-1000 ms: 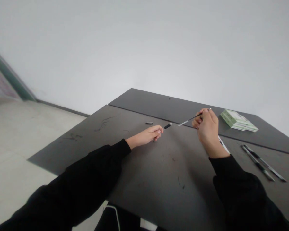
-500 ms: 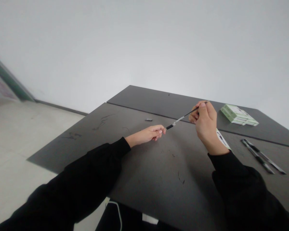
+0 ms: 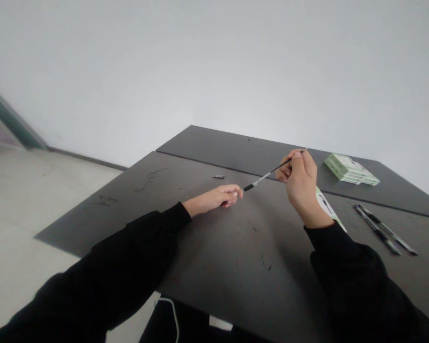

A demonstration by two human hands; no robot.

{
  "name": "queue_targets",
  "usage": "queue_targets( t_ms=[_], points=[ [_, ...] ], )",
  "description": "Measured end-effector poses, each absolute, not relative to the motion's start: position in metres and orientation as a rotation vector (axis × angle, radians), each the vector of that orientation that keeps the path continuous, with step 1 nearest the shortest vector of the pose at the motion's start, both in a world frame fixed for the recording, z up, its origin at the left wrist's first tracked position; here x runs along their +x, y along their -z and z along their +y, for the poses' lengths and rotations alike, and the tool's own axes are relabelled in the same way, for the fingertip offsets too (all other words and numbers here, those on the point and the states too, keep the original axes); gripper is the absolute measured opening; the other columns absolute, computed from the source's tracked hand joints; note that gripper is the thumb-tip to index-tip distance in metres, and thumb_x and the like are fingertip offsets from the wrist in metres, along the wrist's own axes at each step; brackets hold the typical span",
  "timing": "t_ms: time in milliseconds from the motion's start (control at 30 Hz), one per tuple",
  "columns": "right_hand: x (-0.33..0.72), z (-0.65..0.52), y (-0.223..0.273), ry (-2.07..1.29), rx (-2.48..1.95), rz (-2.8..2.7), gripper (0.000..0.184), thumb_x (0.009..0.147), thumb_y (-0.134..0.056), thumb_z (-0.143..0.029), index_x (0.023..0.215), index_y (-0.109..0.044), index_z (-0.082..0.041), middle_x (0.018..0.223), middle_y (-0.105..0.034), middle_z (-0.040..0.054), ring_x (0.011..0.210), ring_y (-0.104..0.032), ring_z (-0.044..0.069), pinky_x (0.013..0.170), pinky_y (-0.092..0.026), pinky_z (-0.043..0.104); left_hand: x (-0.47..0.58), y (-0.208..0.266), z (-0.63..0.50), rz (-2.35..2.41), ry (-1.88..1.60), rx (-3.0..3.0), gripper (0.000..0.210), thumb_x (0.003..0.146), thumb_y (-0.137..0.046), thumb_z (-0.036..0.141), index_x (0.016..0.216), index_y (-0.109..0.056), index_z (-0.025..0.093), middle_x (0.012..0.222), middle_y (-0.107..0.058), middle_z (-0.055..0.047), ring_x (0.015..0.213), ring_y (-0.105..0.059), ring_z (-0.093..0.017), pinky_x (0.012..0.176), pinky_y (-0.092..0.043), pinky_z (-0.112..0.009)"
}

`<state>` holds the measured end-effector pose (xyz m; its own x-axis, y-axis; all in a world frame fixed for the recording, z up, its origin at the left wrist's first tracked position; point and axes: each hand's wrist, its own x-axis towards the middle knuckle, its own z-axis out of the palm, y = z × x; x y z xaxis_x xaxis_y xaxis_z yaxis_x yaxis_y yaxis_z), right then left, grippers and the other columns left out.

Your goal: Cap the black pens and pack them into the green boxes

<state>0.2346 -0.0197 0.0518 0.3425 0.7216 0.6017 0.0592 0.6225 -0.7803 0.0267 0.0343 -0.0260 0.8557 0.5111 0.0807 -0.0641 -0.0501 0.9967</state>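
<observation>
— What are the fingers doing?

— The left hand's (image 3: 221, 196) fingers are curled tight round a clear plastic pen barrel with a black grip (image 3: 248, 187), its grip end poking out towards two o'clock. The right hand (image 3: 303, 183) pinches a slim black-and-clear plastic refill (image 3: 280, 166) near its upper end.

— Which step is that, then?

— Bringing refill and barrel together, I'd judge: they lie in one slanting line over the dark grey table (image 3: 218, 267). They're so small here that I can't tell whether the refill's lower end is inside the barrel's mouth or only at it.

— And the next move calls for?

— To my mind, a steady barrel and a straight push towards eight o'clock, gentle enough not to bend the refill.

— What's round about?

— A small, dark, narrow piece (image 3: 219, 176) at twelve o'clock from the left hand. From the right hand, green-and-white cardboard boxes (image 3: 348, 170) stand near three o'clock, and two clear-and-black plastic pens (image 3: 379, 230) lie at four.
</observation>
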Motion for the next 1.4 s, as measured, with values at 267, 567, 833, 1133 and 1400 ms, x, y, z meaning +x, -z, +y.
queue_targets(
  t_ms=[267, 567, 833, 1133, 1400],
  points=[
    [0.231, -0.022, -0.053, -0.554, -0.794, -1.181, 0.031, 0.087, -0.067, -0.048, 0.078, -0.05, -0.023, 0.05, -0.036, -0.0108, 0.04, -0.025, 0.006, 0.038, -0.023, 0.02, 0.024, 0.024, 0.034, 0.328, -0.455, 1.516, 0.018, 0.09, -0.049, 0.03, 0.087, -0.056, 0.014, 0.059, -0.036, 0.006, 0.053, -0.031, -0.01, 0.055, -0.025, -0.022],
    [0.228, -0.026, -0.054, -0.506, -0.721, -1.219, 0.026, 0.09, -0.065, -0.044, 0.081, -0.052, -0.023, 0.05, -0.034, -0.0104, 0.041, -0.026, 0.007, 0.039, -0.024, 0.02, 0.024, 0.028, 0.038, 0.281, -0.409, 1.378, 0.018, 0.088, -0.053, 0.031, 0.085, -0.054, 0.013, 0.065, -0.036, 0.005, 0.052, -0.026, -0.008, 0.05, -0.021, -0.02],
    [0.227, -0.028, -0.055, -0.48, -0.713, -1.25, 0.022, 0.093, -0.061, -0.04, 0.082, -0.052, -0.024, 0.048, -0.033, -0.0101, 0.04, -0.024, 0.008, 0.039, -0.023, 0.022, 0.023, 0.027, 0.037, 0.246, -0.374, 1.255, 0.016, 0.087, -0.056, 0.03, 0.088, -0.051, 0.015, 0.069, -0.038, 0.004, 0.05, -0.026, -0.006, 0.048, -0.023, -0.019],
    [0.226, -0.031, -0.057, -0.483, -0.733, -1.273, 0.025, 0.093, -0.062, -0.044, 0.082, -0.051, -0.025, 0.05, -0.03, -0.0102, 0.041, -0.023, 0.008, 0.039, -0.023, 0.023, 0.021, 0.028, 0.038, 0.219, -0.319, 1.214, 0.014, 0.088, -0.056, 0.026, 0.083, -0.054, 0.014, 0.062, -0.033, 0.006, 0.049, -0.026, -0.006, 0.047, -0.023, -0.017],
    [0.225, -0.035, -0.061, -0.55, -0.715, -1.304, 0.023, 0.093, -0.062, -0.041, 0.081, -0.052, -0.024, 0.05, -0.03, -0.0097, 0.042, -0.023, 0.009, 0.04, -0.022, 0.024, 0.019, 0.028, 0.041, 0.211, -0.27, 1.188, 0.011, 0.087, -0.055, 0.025, 0.085, -0.055, 0.014, 0.058, -0.031, 0.007, 0.047, -0.023, -0.006, 0.048, -0.022, -0.018]
  ],
)
